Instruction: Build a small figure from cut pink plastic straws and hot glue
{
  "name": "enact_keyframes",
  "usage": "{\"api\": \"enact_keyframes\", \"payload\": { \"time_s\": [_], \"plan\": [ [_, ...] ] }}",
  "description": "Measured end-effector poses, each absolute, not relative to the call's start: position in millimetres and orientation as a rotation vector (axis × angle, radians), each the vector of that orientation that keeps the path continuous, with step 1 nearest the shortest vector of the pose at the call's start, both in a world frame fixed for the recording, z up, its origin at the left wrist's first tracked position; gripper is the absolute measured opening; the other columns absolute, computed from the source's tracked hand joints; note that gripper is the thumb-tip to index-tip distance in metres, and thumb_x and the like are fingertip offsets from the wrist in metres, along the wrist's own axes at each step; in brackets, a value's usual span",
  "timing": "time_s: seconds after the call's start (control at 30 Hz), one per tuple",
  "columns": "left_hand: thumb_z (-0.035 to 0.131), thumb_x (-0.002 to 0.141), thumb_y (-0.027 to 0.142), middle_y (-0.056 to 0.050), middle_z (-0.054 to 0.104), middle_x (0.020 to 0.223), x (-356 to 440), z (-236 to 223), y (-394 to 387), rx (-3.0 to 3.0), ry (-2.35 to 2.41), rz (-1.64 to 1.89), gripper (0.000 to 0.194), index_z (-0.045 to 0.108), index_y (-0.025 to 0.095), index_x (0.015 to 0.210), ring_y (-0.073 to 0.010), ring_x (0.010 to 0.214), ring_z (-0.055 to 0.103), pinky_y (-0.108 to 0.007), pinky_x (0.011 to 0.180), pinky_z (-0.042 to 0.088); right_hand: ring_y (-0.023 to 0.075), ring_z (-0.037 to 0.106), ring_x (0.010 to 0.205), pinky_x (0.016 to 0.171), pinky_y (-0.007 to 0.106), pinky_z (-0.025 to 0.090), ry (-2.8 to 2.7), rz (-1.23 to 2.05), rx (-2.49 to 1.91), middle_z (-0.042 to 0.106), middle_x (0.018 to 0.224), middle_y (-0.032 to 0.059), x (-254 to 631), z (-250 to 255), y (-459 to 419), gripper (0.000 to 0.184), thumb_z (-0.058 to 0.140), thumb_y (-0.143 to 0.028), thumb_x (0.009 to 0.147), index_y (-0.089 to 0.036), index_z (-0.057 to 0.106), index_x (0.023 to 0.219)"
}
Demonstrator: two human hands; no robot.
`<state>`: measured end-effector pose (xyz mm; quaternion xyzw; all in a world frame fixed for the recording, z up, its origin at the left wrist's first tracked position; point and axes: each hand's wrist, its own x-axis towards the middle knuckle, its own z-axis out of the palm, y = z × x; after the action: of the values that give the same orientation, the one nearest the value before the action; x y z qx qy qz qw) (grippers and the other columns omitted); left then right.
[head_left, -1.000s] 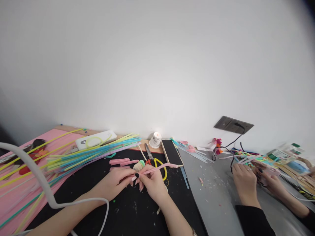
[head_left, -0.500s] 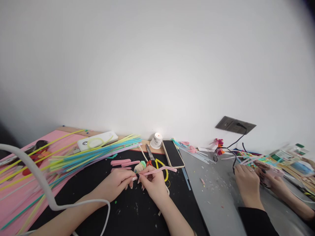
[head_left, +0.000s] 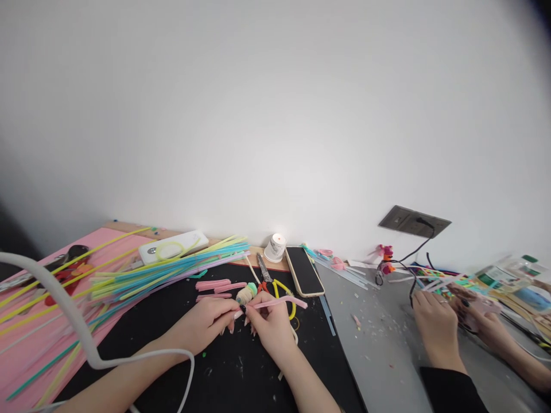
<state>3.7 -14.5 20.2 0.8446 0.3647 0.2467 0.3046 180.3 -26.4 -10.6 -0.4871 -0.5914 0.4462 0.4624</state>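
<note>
Between my two hands is a pink pipe cleaner (head_left: pixel 289 300), pinched at its near end over the black mat (head_left: pixel 232 373). My left hand (head_left: pixel 214 321) closes its fingertips on that end. My right hand (head_left: pixel 269 324) grips it close by, and the free length sticks out to the right above the knuckles. Just behind the fingertips lies a small cream and green wound piece (head_left: pixel 246 293), partly covered by my right hand. Short folded pink pieces (head_left: pixel 214 285) lie behind my left hand. Scissors (head_left: pixel 266 269) with yellow and red handles rest behind my right hand.
A phone (head_left: pixel 305 271) and a white paper cup (head_left: pixel 275 248) stand by the wall. Colored pipe cleaners (head_left: pixel 172 269) and a white power bank (head_left: pixel 173 246) lie left. A white cable (head_left: pixel 81 321) crosses near my left arm. At right, a co-worker's hands (head_left: pixel 437 324) handle something.
My hands keep their pinch on the pink pipe cleaner, and its free end tilts slightly lower. The whole view has shifted slightly.
</note>
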Motion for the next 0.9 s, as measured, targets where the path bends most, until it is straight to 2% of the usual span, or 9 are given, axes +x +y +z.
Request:
{"api": "enact_keyframes", "payload": {
  "time_s": [0.37,0.6,0.73,0.9],
  "plan": [
    [0.037,0.092,0.022,0.001,0.060,0.062,3.6,11.4,-12.7,2.232,0.931,0.667,0.033,0.058,0.018,0.066,-0.0131,0.060,0.056,-0.022,0.061,0.040,0.0101,0.045,0.043,0.045,0.022,0.032,-1.560,1.009,-1.241,0.050,0.051,-0.0043,181.3,-9.6,-27.4,0.015,0.059,-0.024,0.077,-0.020,0.055,0.064],
    [0.034,0.093,0.024,0.001,0.056,0.060,4.9,7.6,-11.7,2.254,0.956,0.624,0.036,0.049,0.018,0.061,-0.0137,0.061,0.054,-0.023,0.061,0.038,0.0102,0.046,0.044,0.045,0.022,0.033,-1.544,1.029,-1.217,0.052,0.053,-0.0040,178.7,-7.2,-26.9,0.010,0.059,-0.023,0.076,-0.019,0.056,0.067],
    [0.034,0.092,0.023,0.001,0.055,0.061,3.7,5.3,-10.9,2.300,0.955,0.648,0.035,0.048,0.018,0.061,-0.0142,0.062,0.053,-0.024,0.061,0.038,0.0093,0.042,0.045,0.044,0.020,0.030,-1.550,1.019,-1.196,0.048,0.053,-0.0054,178.1,-4.3,-28.0,0.010,0.060,-0.024,0.075,-0.020,0.055,0.068],
    [0.034,0.091,0.020,0.001,0.055,0.061,2.9,5.5,-11.4,2.296,0.915,0.666,0.033,0.048,0.018,0.061,-0.0135,0.060,0.053,-0.023,0.059,0.038,0.0088,0.036,0.047,0.046,0.020,0.026,-1.695,1.010,-1.184,0.041,0.053,-0.0058,178.5,2.9,-32.4,0.017,0.054,-0.023,0.080,-0.020,0.051,0.064]
  ]
}}
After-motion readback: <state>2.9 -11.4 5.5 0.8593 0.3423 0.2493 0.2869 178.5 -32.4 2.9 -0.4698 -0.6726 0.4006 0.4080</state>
